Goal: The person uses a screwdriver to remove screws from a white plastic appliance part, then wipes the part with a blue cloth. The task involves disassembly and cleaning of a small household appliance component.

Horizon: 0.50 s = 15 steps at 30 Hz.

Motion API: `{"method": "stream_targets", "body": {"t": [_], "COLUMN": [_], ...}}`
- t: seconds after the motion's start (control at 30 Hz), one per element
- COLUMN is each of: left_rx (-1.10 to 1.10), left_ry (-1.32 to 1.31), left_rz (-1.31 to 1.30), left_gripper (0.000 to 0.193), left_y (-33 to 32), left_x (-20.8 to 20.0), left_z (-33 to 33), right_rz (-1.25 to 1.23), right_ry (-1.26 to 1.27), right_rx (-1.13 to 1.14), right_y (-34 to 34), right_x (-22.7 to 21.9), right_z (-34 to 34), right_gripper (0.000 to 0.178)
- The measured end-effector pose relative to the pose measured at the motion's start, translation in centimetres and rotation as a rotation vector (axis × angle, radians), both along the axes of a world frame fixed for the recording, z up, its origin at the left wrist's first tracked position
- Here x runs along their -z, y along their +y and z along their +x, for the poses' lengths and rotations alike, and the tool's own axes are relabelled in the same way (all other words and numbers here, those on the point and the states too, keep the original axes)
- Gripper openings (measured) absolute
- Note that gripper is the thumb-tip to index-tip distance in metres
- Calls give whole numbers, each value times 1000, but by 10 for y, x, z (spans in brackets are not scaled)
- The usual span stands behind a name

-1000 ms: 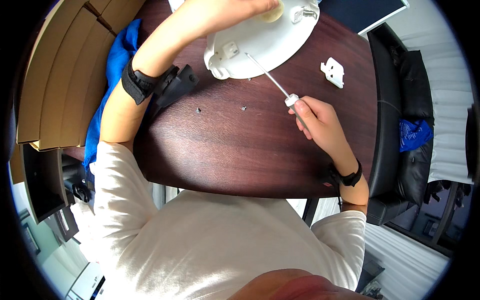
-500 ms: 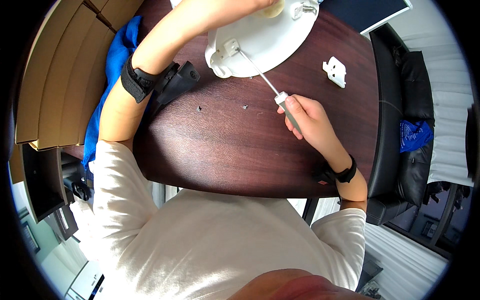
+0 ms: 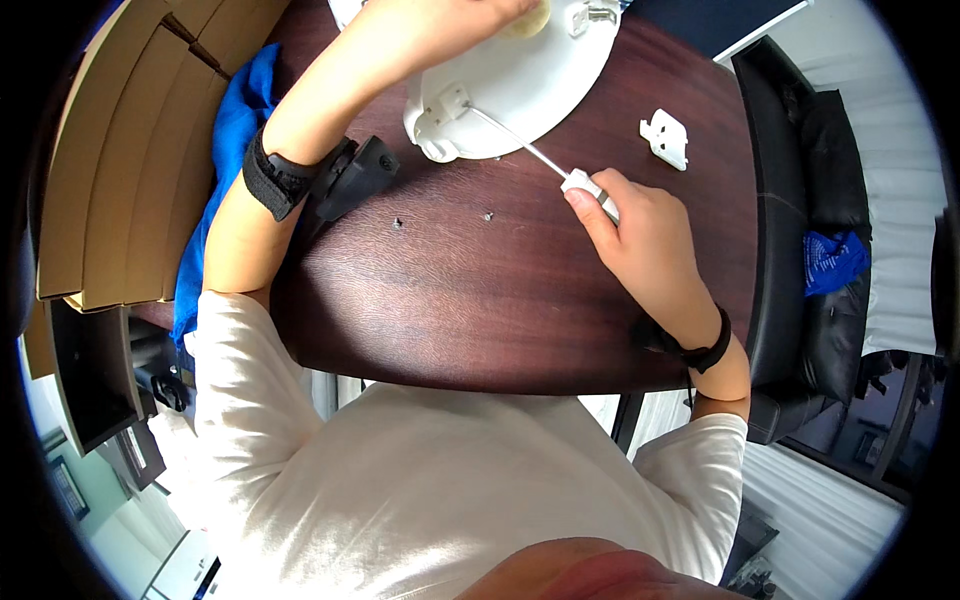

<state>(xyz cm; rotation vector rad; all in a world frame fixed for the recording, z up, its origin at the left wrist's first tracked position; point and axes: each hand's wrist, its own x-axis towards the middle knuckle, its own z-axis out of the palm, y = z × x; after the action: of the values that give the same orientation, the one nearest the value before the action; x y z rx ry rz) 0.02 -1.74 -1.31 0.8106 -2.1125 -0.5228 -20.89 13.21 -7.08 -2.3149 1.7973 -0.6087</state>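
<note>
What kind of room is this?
Probably an office or a lounge-type room; I can't tell which for certain. Signs: the dark wood-grain table, the black leather-look sofa along the right, and the white curtain behind it.

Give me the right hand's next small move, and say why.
Probably a short, gentle twist of the screwdriver: the right hand grips it, and its tip appears to meet the small block near the near-left end of the white shell. Whether the tip is properly seated is too small to tell.
</note>
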Motion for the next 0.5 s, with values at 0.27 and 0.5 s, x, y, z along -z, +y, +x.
{"method": "stream_targets", "body": {"t": [0.27, 0.5], "left_rx": [-39, -48], "left_ry": [15, -7], "left_rz": [4, 14], "left_gripper": [48, 46], "left_y": [-11, -13], "left_x": [9, 11], "left_z": [0, 2], "right_rz": [745, 702], "right_ry": [-627, -582], "right_rx": [155, 131], "right_y": [-1, 6], "right_x": [-4, 11], "right_z": [-2, 5], "right_gripper": [42, 42]}}
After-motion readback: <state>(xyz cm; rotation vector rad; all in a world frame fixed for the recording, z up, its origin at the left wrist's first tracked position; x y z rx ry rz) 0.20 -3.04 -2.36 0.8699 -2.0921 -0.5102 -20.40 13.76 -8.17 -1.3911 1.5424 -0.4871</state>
